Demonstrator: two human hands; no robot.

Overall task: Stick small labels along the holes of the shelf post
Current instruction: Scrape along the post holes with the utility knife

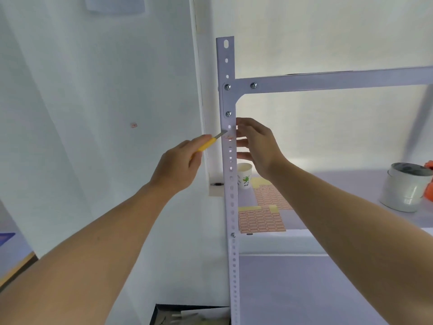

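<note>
A white metal shelf post [230,195] with a row of holes stands upright in the middle of the view. A small red-bordered label [229,137] sits on the post just below the corner bracket. My left hand [180,165] grips a yellow utility knife [208,144], its blade tip against the post right above the label. My right hand [256,144] is at the post's right edge beside the label, fingers bent toward the post and holding nothing I can see. Two label sheets [261,220] lie on the shelf behind the post.
A paper cup [244,175] stands on the shelf board [328,184] near the post. A white tape roll [405,186] and an orange object [428,181] are at the far right. One stray label [133,125] sticks on the wall to the left. A dark box [189,315] sits below.
</note>
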